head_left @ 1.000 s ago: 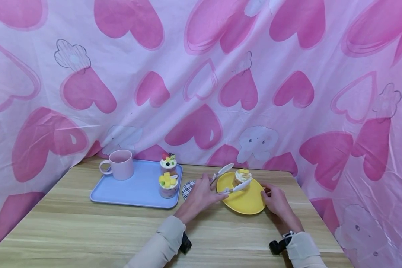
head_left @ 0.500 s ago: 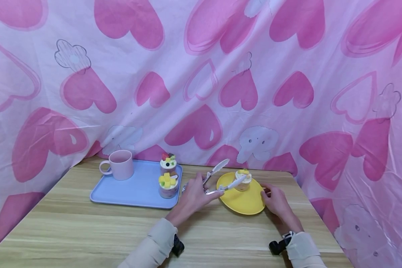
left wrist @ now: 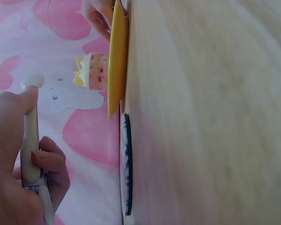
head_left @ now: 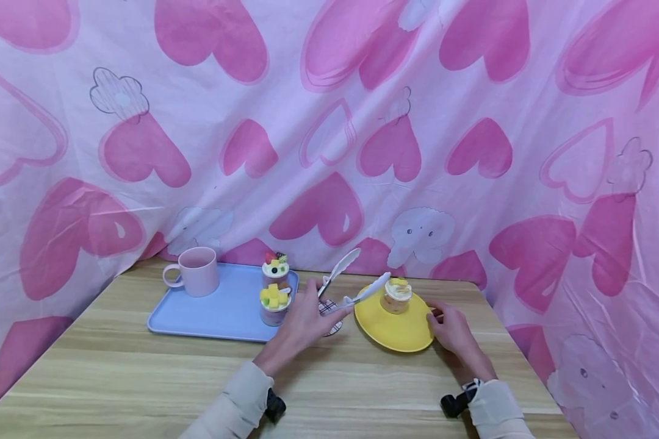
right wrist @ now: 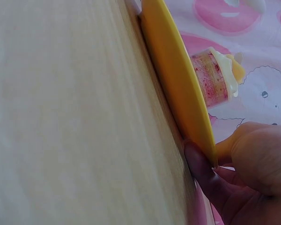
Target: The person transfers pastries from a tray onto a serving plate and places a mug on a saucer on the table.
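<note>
My left hand grips a pair of tongs with whitish tips, spread apart and pointing toward the back right. In the left wrist view the thumb lies along one arm of the tongs and the fingers curl round the other side. At the right, my right hand pinches the rim of a yellow plate, thumb on top and a finger beneath, as the right wrist view shows. On that plate stands a dessert cup with pink-flecked layers, cream and yellow fruit on top.
Left of the hands lies a blue tray bearing a pink mug and two fruit-topped dessert cups, one in front and one behind. A round checked coaster lies partly under my left hand. A heart-print curtain hangs behind the table.
My left hand has drawn back to the left with the tongs, away from the dessert cup on the plate. The right hand and the plate have stayed in place.
</note>
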The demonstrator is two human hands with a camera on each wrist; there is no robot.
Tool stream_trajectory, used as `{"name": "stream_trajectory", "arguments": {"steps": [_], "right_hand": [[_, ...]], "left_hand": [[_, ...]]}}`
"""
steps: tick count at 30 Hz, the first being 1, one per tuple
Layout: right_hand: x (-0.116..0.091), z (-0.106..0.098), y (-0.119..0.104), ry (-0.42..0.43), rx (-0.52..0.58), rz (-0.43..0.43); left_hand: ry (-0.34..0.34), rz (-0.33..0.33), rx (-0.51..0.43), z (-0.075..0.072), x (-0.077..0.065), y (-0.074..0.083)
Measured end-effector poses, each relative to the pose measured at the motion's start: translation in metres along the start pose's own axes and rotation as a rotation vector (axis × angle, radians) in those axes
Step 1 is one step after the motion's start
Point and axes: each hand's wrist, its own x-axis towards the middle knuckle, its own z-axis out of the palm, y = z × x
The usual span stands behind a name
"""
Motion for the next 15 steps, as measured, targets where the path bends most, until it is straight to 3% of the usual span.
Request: {"name": "stream_trajectory", "arguments": {"steps": [15], "right_hand": [[0.001, 0.0, 0.0, -0.026, -0.003, 0.035]], "left_hand": [[0.034, 0.047, 0.013, -0.039, -0.015, -0.015]]}}
